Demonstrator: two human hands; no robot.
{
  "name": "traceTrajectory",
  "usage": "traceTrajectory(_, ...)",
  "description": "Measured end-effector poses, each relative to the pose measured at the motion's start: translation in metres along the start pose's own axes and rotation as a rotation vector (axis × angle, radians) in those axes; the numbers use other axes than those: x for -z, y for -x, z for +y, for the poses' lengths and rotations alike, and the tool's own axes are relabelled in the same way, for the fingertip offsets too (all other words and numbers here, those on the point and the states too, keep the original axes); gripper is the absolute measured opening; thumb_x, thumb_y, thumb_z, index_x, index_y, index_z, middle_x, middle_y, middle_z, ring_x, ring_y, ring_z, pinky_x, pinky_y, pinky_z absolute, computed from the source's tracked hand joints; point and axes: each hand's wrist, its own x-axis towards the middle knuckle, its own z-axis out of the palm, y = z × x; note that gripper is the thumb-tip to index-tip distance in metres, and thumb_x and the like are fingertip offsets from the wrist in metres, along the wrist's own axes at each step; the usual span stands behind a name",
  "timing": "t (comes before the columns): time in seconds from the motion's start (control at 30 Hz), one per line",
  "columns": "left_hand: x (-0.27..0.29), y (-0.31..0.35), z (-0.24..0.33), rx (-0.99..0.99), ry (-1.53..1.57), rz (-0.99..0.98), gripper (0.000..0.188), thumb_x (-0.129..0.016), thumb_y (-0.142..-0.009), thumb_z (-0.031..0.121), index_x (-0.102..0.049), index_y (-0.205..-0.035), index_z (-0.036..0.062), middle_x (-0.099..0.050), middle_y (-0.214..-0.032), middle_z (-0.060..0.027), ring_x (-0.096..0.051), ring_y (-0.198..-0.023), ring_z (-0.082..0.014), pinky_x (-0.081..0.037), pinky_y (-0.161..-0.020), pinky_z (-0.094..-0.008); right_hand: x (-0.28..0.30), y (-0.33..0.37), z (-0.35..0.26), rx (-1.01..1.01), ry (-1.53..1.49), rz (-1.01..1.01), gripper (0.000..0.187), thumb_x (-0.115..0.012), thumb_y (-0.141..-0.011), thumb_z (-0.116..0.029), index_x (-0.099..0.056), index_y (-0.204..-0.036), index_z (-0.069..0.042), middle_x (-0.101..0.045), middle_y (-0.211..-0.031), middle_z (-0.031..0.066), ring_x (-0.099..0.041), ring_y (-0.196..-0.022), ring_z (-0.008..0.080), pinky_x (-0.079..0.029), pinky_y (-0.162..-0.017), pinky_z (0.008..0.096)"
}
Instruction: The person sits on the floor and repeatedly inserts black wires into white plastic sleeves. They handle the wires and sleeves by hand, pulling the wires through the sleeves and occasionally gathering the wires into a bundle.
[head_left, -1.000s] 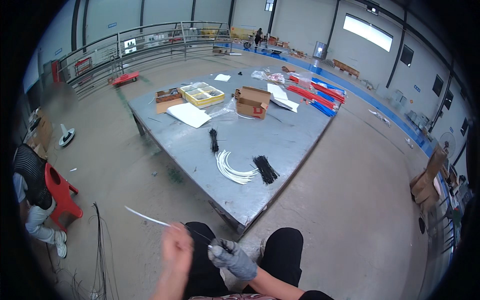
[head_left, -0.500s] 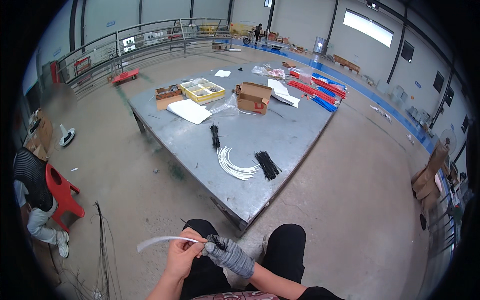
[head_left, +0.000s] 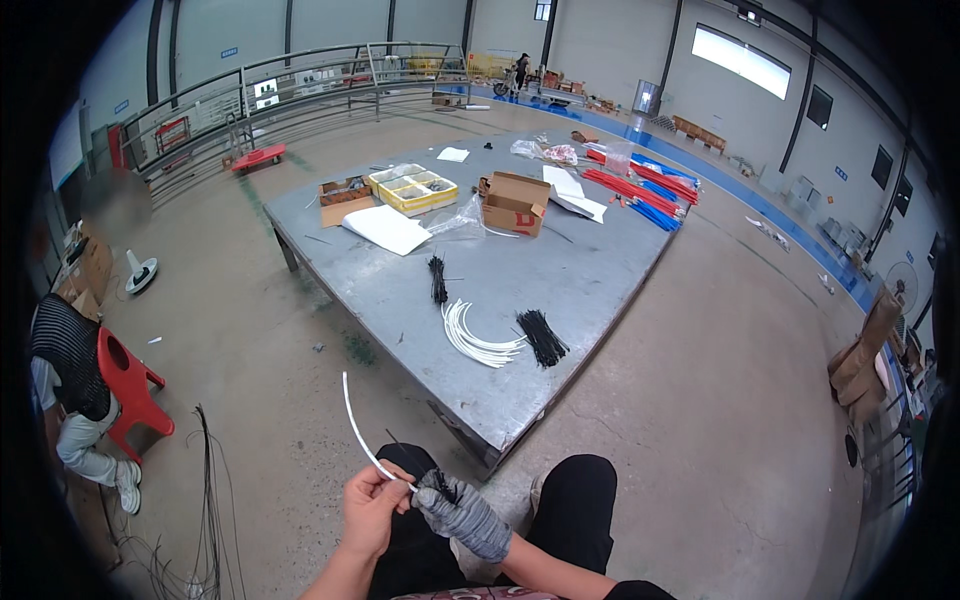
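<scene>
Thumb and fingers of my bare left hand (head_left: 372, 508) pinch a thin white tube (head_left: 356, 425) near its lower end; its free length curves up and away to the left. My right hand (head_left: 466, 524), in a grey knitted glove, is closed around a small bunch of thin black wires (head_left: 440, 486). The tube's lower end meets the gloved fingertips, and how far it goes in is hidden. One black wire sticks up past my left fingers. On the table lie a fan of white tubes (head_left: 462, 340) and two bundles of black wires, one upright-lying (head_left: 438, 280), one slanted (head_left: 543, 338).
The grey metal table (head_left: 400, 310) has a corner just beyond my knees. Farther back are a cardboard box (head_left: 513, 205), a yellow-edged divided tray (head_left: 412, 190), and red and blue tubing (head_left: 640, 188). A person sits by a red stool (head_left: 135, 395) at left, near loose wires (head_left: 207, 490).
The white tube has swung from pointing left to pointing up and away, turned by my left fingers. My gloved right hand stays closed in nearly the same place.
</scene>
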Motion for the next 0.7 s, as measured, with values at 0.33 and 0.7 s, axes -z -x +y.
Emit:
traceTrajectory(0.33, 0.008, -0.003, 0.01, 0.053, 0.271, -0.033, 0.013, -0.062, -0.087, 0.012, -0.058, -0.086, -0.0003, -0.056, -0.072, -0.0052, -0.054, -0.057, -0.0107, -0.042, -0.051, -0.0219, 0.004, 0.001, -0.003, 0.033, 0.185, -0.013, 0.02, -0.058, -0.092, -0.024, -0.058, -0.093, -0.005, -0.051, -0.075, -0.0055, -0.046, -0.068, 0.0026, -0.041, -0.063, 0.0182)
traceTrajectory(0.7, 0.011, -0.001, 0.017, 0.07, 0.118, -0.09, 0.018, -0.064, -0.086, 0.017, -0.057, -0.081, 0.0011, -0.055, -0.074, -0.0056, -0.055, -0.058, -0.0109, -0.044, -0.052, -0.0228, 0.004, 0.005, -0.001, 0.035, 0.276, 0.031, 0.021, -0.058, -0.091, -0.019, -0.057, -0.1, 0.0, -0.058, -0.081, -0.0008, -0.05, -0.075, 0.0052, -0.045, -0.07, 0.0209)
